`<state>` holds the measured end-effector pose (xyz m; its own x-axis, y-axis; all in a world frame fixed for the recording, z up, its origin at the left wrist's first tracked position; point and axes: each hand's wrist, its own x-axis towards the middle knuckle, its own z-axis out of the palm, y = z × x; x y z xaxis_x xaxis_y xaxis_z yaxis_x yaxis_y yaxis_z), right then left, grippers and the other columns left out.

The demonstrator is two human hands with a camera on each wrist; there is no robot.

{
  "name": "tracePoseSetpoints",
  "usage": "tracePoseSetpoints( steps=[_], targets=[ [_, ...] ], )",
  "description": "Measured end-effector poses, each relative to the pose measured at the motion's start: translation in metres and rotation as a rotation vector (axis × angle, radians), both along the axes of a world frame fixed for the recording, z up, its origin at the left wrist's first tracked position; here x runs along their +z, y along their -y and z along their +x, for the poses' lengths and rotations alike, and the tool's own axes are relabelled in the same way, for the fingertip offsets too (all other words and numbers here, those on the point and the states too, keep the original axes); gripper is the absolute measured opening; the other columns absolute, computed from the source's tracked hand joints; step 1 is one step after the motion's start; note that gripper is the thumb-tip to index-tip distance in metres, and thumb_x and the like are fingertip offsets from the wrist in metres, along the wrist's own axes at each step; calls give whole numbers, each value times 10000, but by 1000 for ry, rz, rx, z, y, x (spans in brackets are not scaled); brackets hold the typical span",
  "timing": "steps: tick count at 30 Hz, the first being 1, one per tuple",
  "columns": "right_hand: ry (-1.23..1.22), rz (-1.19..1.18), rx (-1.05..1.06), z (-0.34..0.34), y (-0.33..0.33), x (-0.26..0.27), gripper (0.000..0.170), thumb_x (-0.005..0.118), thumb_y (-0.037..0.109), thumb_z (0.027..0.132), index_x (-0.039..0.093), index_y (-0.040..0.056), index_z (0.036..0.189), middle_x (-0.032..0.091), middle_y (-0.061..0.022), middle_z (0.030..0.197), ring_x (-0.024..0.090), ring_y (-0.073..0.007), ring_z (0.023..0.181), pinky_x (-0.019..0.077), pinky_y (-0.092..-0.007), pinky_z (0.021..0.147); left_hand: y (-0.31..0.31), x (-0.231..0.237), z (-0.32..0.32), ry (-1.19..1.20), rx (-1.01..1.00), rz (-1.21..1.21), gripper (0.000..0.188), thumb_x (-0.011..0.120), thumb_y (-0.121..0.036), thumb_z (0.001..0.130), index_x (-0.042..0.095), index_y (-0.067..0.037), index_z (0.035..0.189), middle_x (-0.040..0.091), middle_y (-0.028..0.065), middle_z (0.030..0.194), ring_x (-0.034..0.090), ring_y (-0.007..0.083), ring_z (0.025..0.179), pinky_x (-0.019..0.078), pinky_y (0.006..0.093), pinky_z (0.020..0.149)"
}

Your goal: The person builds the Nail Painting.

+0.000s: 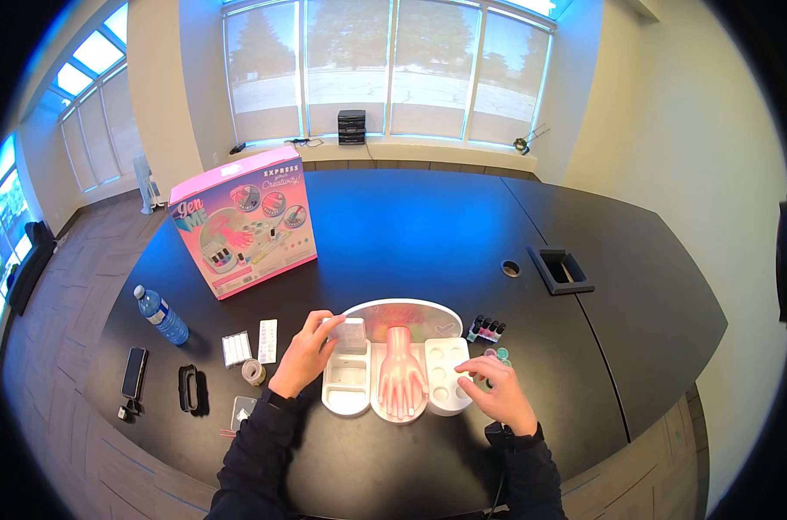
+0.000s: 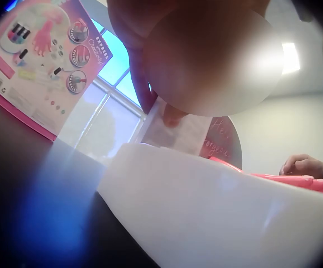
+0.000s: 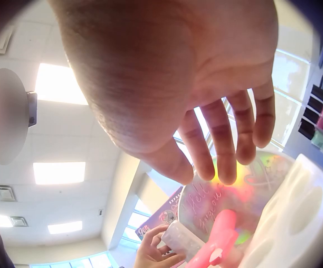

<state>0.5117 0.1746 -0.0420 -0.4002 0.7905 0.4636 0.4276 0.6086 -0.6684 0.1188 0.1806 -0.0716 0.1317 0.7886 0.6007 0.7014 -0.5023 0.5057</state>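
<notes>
A white toy manicure station (image 1: 346, 406) with a pink model hand (image 1: 399, 368) in its middle stands in front of me. Behind the model hand rises a rounded shiny back panel (image 3: 245, 192) with lettering. On the left, my left hand (image 1: 302, 354) pinches a translucent white lid (image 1: 351, 331), tilted up at the back of the divided compartments. My right hand (image 1: 500, 394) hovers by the tray of round wells (image 1: 445, 354) on the right side, fingers loosely bent with nothing between them. In the right wrist view its fingers (image 3: 225, 148) hang apart.
A pink toy box (image 1: 241, 230) and a water bottle (image 1: 162, 317) stand to the left. Near them lie a phone (image 1: 134, 373), a black band (image 1: 189, 388), a small jar (image 1: 253, 372) and a sticker sheet (image 1: 267, 341). Nail polish bottles (image 1: 486, 329) stand at the right.
</notes>
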Motion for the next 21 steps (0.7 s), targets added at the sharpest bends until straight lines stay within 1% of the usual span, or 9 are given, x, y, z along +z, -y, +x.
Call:
tracePoseSetpoints(
  steps=[2, 4, 6, 11, 13, 18, 20, 21],
  targets=[
    [-3, -3, 8, -1, 0, 1, 194, 831, 107, 952, 819, 31, 1130, 817, -81, 1080, 654, -195, 861, 539, -334, 784, -2, -4, 1, 18, 4, 37, 534, 768, 40, 928, 628, -91, 1426, 629, 165, 1328, 721, 418, 1082, 608, 475, 869],
    [12, -47, -8, -2, 3, 4, 174, 818, 123, 958, 809, 14, 1093, 815, -133, 1052, 746, -282, 955, 560, -392, 871, -3, -6, 1, 36, 6, 73, 523, 774, 34, 924, 620, -77, 1411, 629, 167, 1328, 714, 425, 1107, 609, 476, 892],
    [12, -50, -10, -3, 4, 5, 176, 819, 124, 957, 809, 14, 1094, 815, -134, 1049, 746, -281, 953, 560, -392, 872, -4, -8, 0, 39, 14, 65, 506, 788, 26, 912, 608, -56, 1378, 629, 166, 1333, 700, 431, 1147, 608, 477, 925],
    [3, -54, -14, -3, 3, 3, 173, 819, 124, 956, 809, 20, 1094, 816, -124, 1044, 739, -269, 931, 554, -384, 850, -3, -6, 0, -20, 50, 74, 511, 806, 29, 890, 621, -68, 1357, 620, 157, 1326, 699, 414, 1153, 609, 464, 920],
    [32, -55, -3, -1, 2, 0, 192, 826, 124, 963, 820, 38, 1135, 820, -78, 1084, 699, -199, 898, 556, -336, 796, -2, -5, 1, -48, 57, 68, 513, 811, 30, 883, 626, -71, 1350, 615, 151, 1325, 700, 406, 1151, 609, 458, 919],
    [37, -65, -7, 0, 2, -1, 191, 824, 126, 965, 820, 40, 1135, 819, -76, 1074, 705, -192, 899, 557, -332, 796, -3, -6, 2, -82, 93, 108, 530, 837, 22, 851, 661, -74, 1342, 607, 135, 1331, 709, 346, 1118, 607, 441, 924],
    [38, -66, -9, -1, 2, 0, 191, 824, 127, 965, 821, 40, 1135, 819, -76, 1070, 706, -190, 896, 557, -330, 795, -4, -7, 0, -94, 95, 105, 540, 843, 20, 844, 667, -75, 1345, 607, 137, 1332, 702, 338, 1124, 603, 439, 939],
    [31, -76, -8, -2, 3, 1, 179, 814, 142, 971, 815, 38, 1117, 815, -89, 1048, 715, -220, 900, 547, -353, 810, -5, -7, 0, -105, 97, 102, 551, 849, 18, 836, 672, -75, 1349, 608, 139, 1334, 695, 331, 1131, 599, 438, 953]
  ],
)
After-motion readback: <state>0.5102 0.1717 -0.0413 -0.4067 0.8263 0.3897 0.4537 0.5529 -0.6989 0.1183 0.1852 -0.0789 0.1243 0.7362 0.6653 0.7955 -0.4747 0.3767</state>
